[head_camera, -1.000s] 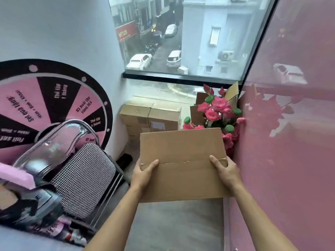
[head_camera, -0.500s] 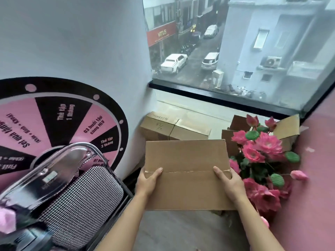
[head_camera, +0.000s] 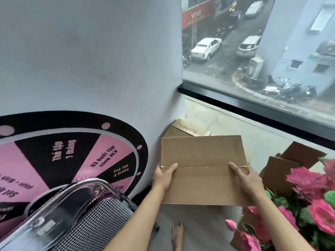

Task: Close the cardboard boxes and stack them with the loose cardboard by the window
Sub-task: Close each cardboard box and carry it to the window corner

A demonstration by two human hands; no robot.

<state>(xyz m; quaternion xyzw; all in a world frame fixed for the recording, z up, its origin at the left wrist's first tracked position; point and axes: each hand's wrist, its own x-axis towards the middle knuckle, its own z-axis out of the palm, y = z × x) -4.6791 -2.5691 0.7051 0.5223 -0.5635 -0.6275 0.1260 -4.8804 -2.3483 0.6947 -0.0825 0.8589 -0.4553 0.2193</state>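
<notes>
We hold the closed cardboard box (head_camera: pixel 204 169) level, its long side running left to right, left hand (head_camera: pixel 164 176) and right hand (head_camera: pixel 247 178) each gripping 1 end; the stacked boxes (head_camera: pixel 183 129) lie just ahead, below the window (head_camera: pixel 253 51).

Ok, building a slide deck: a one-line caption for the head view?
Both hands, left hand and right hand, hold a closed cardboard box above stacked boxes below the window.

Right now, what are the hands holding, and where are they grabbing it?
Both hands hold one closed cardboard box. The left hand grips its left edge and the right hand its right edge, thumbs resting on top near the centre seam.
</notes>
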